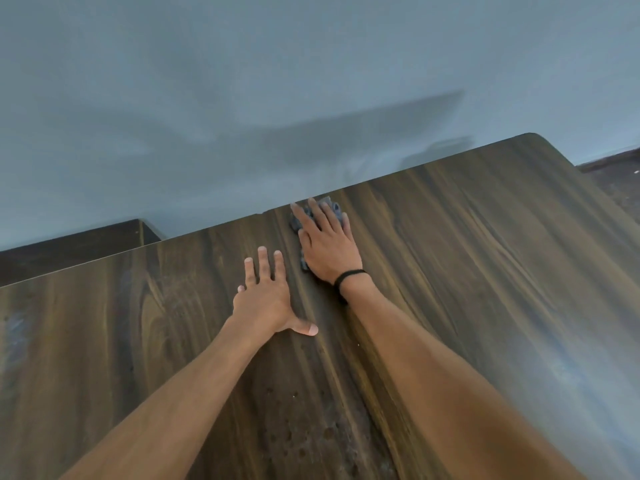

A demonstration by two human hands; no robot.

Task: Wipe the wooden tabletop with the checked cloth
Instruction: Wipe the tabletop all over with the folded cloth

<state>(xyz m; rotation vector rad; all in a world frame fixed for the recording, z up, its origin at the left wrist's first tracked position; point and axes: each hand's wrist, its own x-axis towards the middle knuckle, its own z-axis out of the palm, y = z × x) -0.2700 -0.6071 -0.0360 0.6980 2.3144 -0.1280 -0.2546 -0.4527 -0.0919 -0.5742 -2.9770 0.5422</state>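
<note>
The left hand (265,299) lies flat on the dark brown wood-grain table (485,254), palm down. Its fingers are straight and spread apart, its thumb is stretched out to the right, and it holds nothing. Just beyond it and to the right, the right hand (329,247) presses palm-down on a crumpled grey-blue cloth (333,206) whose check is too blurred to make out. This hand's fingers (317,213) are straight, slightly apart and laid over the fabric, not curled round it. The cloth sits at the table's far edge, where it meets the plain grey-blue wall (311,81), and peeks out past the fingertips and along the hand's left side. A thin black band (349,274) circles the right wrist.
</note>
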